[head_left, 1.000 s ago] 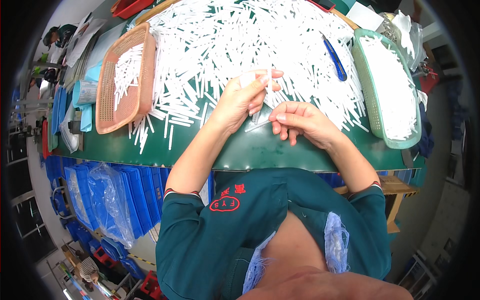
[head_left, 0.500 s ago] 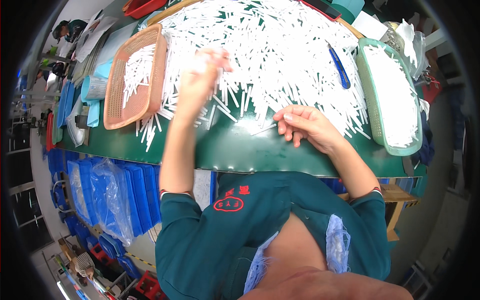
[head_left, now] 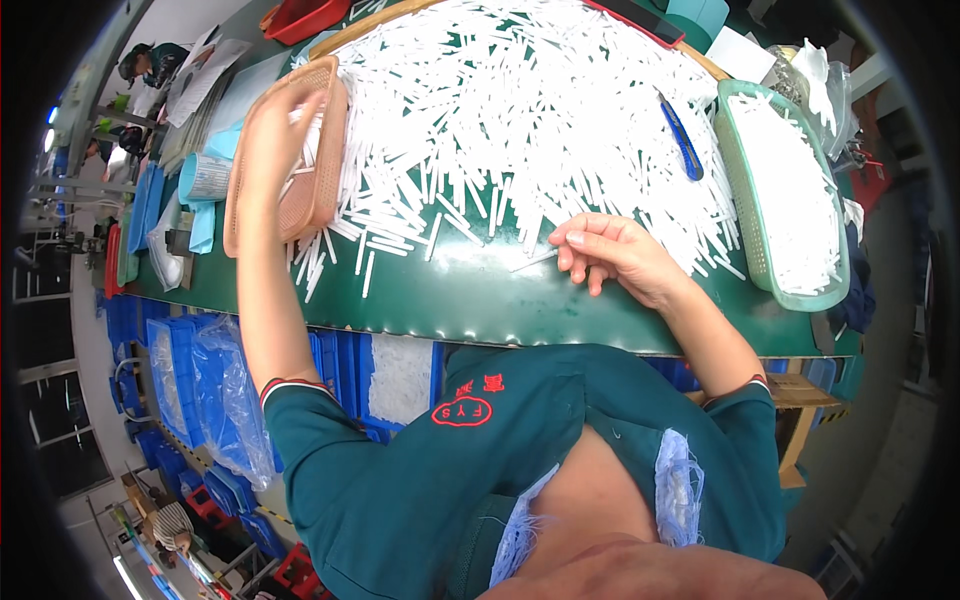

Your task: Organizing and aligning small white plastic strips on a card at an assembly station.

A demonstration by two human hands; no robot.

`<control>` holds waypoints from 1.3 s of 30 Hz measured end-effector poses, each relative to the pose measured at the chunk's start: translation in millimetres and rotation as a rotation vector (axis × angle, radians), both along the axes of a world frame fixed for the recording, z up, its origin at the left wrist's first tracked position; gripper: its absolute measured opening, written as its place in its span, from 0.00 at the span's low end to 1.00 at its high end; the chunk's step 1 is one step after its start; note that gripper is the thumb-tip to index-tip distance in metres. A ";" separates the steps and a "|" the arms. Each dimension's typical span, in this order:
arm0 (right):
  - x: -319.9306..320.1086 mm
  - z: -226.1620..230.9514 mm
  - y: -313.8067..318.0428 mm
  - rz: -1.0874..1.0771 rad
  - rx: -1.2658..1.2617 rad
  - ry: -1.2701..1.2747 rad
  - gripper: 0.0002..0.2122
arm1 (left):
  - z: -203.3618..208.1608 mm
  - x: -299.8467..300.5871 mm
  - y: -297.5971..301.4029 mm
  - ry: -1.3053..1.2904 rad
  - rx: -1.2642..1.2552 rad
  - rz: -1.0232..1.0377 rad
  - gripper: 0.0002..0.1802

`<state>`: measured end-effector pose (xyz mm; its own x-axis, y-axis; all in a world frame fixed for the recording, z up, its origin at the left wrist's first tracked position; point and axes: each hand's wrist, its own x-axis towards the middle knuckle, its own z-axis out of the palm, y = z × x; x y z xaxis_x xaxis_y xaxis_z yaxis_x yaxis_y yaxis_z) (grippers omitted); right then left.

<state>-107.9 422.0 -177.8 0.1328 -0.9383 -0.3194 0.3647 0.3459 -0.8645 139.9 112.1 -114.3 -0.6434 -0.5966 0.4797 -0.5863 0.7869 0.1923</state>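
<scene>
My left hand is over the orange-pink woven basket at the left. Its fingers are smeared by motion, and whether anything is in them cannot be made out. Short white sticks lie inside that basket, partly hidden by my hand. My right hand hovers at the near edge of a wide heap of white sticks, its fingers loosely curled and apart, with nothing visibly held. One loose white stick lies on the green table beside its fingertips.
A green basket full of white sticks stands at the right. A blue utility knife rests on the heap. Wooden strips edge the heap's far side. Left of the orange basket stands a light-blue cup. Blue crates are stacked below the table.
My left hand has moved left from over the heap to the orange-pink basket. My right hand has stayed in place. The whole view has shifted slightly.
</scene>
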 end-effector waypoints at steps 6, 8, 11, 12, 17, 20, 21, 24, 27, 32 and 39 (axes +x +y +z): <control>-2.7 -7.8 1.0 -0.059 -0.033 -0.041 0.15 | -50.4 -116.2 28.6 -0.577 0.009 0.002 0.45; -2.7 -5.8 0.6 -0.074 -0.048 -0.009 0.16 | -64.5 -143.5 36.5 -0.620 0.031 0.079 0.50; -2.3 -2.8 -2.0 -0.082 -0.018 0.033 0.16 | -75.8 -178.5 46.8 -0.671 0.042 0.125 0.61; -2.6 -4.2 -2.4 -0.055 -0.012 0.026 0.16 | -79.1 -187.9 50.4 -0.659 0.074 0.113 0.57; -3.6 -7.2 -2.0 0.003 -0.027 0.007 0.17 | -89.9 -205.0 47.9 -0.563 0.133 0.023 0.43; -4.9 -4.4 -0.9 -0.021 -0.020 -0.007 0.15 | -91.3 -211.2 48.8 -0.536 0.146 -0.036 0.31; -5.8 -5.6 -0.7 -0.006 -0.023 -0.019 0.15 | -86.9 -215.3 52.4 -0.602 0.110 -0.025 0.27; -6.3 -7.4 -0.2 -0.025 -0.049 -0.022 0.15 | -87.1 -215.3 50.4 -0.691 -0.021 -0.060 0.21; -6.6 -8.1 -1.4 -0.035 -0.052 -0.022 0.16 | -87.0 -211.4 46.0 -0.700 -0.132 -0.103 0.15; -11.8 -8.7 -2.8 -0.085 -0.117 0.021 0.14 | -59.2 -207.3 49.5 -0.620 -0.057 -0.079 0.14; -19.4 -9.7 -6.1 -0.305 -0.261 0.087 0.12 | -50.9 -205.9 27.0 -0.103 0.415 -0.017 0.13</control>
<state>-127.3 416.0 -187.5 -0.1813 -0.9814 -0.0634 0.3384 -0.0017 -0.9410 -66.1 139.1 -165.2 -0.6873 -0.7140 0.1335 -0.6064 0.6652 0.4357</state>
